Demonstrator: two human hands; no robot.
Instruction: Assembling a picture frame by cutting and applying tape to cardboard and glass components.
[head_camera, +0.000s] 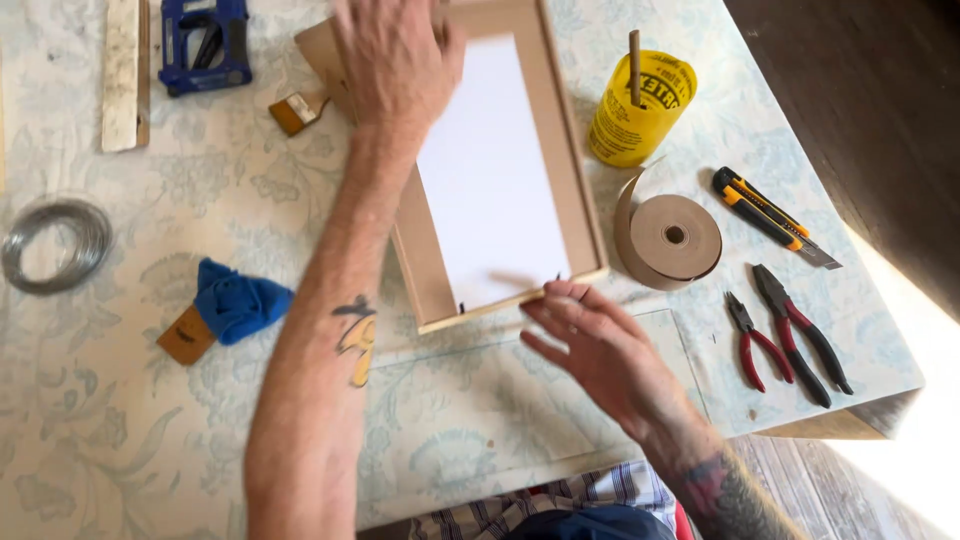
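Note:
A wooden picture frame (565, 140) lies face down on the table with a white backing sheet (490, 170) inside it. My left hand (395, 55) reaches across and rests flat on the frame's far left corner. At the frame's near edge my right hand (590, 345) has its fingers spread, the fingertips touching or just off the wood. A sheet of clear glass (480, 400) lies flat on the table just below the frame, under my right hand.
A brown paper tape roll (668, 238) and a yellow pot (640, 110) with a stick stand right of the frame. A utility knife (770, 215) and two red pliers (785, 335) lie further right. A blue cloth (238, 300), wire coil (55, 245), small brush (295, 110), blue tool (205, 45) lie left.

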